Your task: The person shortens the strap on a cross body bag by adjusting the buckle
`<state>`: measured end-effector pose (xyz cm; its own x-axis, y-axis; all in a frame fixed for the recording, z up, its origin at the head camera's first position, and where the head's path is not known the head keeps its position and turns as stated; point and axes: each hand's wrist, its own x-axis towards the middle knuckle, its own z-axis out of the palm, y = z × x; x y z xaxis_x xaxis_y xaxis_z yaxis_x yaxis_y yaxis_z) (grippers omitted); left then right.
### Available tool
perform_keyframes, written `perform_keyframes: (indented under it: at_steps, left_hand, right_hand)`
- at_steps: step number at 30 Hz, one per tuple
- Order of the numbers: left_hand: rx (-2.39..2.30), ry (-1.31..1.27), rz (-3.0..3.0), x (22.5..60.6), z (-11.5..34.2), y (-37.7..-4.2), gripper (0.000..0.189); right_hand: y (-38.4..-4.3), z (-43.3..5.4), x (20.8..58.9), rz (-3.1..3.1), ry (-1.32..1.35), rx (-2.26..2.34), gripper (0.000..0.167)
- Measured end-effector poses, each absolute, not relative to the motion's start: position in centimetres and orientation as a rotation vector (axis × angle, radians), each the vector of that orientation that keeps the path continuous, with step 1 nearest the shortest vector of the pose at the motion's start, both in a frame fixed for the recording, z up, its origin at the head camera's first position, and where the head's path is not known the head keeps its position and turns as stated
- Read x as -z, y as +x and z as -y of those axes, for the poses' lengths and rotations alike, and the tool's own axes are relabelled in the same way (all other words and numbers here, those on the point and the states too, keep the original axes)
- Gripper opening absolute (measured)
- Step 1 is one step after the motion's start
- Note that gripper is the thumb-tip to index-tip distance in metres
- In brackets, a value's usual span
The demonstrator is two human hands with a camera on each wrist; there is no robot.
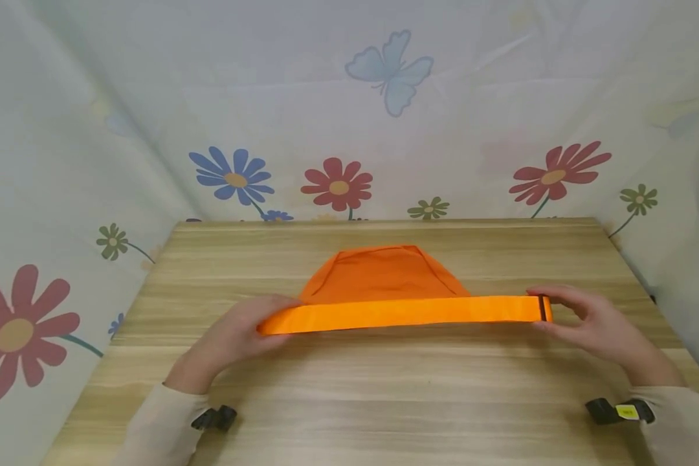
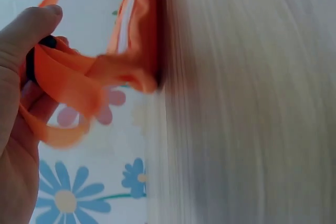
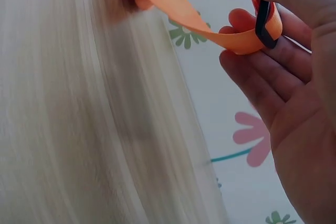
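Observation:
An orange cloth piece [image 1: 387,275] with a flat, trapezoid-like panel lies toward the back of the wooden table. A wide, bright orange strap [image 1: 408,313] stretches sideways in front of it. My left hand [image 1: 239,333] grips the strap's left end; in the left wrist view a black buckle [image 2: 31,64] and loops of strap lie between its thumb and fingers. On the other side my right hand [image 1: 597,323] pinches the strap's right end, at a black slider [image 3: 266,24]. A white strip [image 2: 126,22] runs along the cloth's edge in the left wrist view.
The wooden table [image 1: 384,401] reaches back to a pale curtain [image 1: 268,97] printed with flowers and a butterfly, which also runs along both sides. Black wrist devices [image 1: 620,411] sit at both sleeve cuffs.

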<state>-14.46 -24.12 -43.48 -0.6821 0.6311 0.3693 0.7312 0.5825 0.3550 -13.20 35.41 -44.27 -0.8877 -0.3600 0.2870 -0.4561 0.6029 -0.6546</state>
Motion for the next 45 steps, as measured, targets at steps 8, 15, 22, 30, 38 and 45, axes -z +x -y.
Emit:
perform_keyframes:
  at_steps: [8, 15, 22, 30, 38, 45]
  left_hand:
    - [0.815, -1.017, 2.570, 44.1, 26.7, -14.2, 0.064]
    - [0.937, -0.994, 2.542, 44.6, 27.9, -14.6, 0.066]
    - [1.120, -0.982, 2.504, 44.8, 28.5, -14.9, 0.063]
    - [1.155, -0.979, 2.515, 44.4, 27.9, -14.9, 0.065]
    - [0.841, -1.148, 2.616, 43.9, 27.4, -15.0, 0.073]
    - [0.831, -1.111, 2.634, 44.1, 28.2, -14.7, 0.069]
  right_hand:
    - [-12.9, -36.8, 44.4, 2.766, 0.517, -1.181, 0.054]
    - [-13.0, -37.4, 44.5, 2.737, 0.547, -1.173, 0.055]
    - [-12.9, -38.1, 44.4, 2.743, 0.540, -1.151, 0.054]
    - [-12.6, -37.7, 43.9, 2.565, 0.470, -1.410, 0.056]
    - [-13.0, -36.4, 43.5, 2.106, 0.575, -2.013, 0.056]
    - [-13.1, -36.7, 42.4, 2.391, 0.557, -1.568, 0.060]
